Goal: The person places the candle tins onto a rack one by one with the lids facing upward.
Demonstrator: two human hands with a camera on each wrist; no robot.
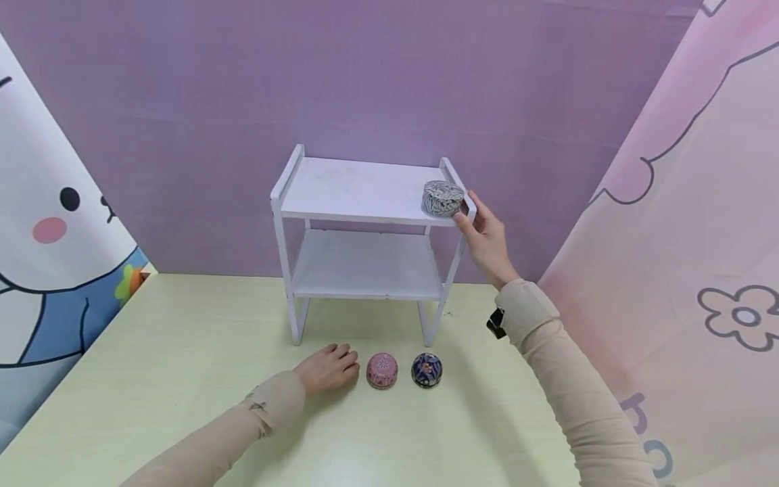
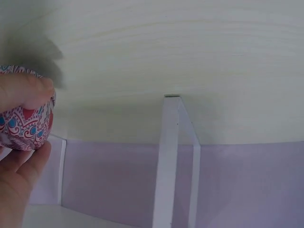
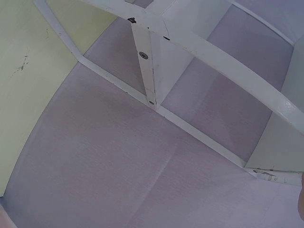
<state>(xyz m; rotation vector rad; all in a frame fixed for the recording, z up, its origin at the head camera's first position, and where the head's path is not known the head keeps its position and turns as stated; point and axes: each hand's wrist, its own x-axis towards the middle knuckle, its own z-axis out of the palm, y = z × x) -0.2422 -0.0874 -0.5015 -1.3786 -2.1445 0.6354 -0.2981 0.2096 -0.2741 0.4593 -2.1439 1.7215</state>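
A grey-and-white, zebra-patterned round tin [image 1: 442, 199] sits at the right end of the white shelf's [image 1: 359, 186] top board. My right hand [image 1: 487, 237] is at that corner, thumb by the tin's lower right side and fingers extended along the outside of the side rail. On the table my left hand [image 1: 328, 369] lies palm down; in the left wrist view its thumb and fingers grip a small red, white and blue patterned tin [image 2: 28, 124], which the hand covers in the head view. Just right of that hand stands a pink round tin [image 1: 382, 370], then a dark blue floral tin [image 1: 427, 370].
The two-tier shelf stands on thin legs, with a lower board [image 1: 368, 264]. A purple backdrop [image 1: 377, 81] rises behind the pale wooden table [image 1: 201, 325]. Printed panels flank it, a cartoon [image 1: 67, 230] at left and a flower print [image 1: 745, 316] at right.
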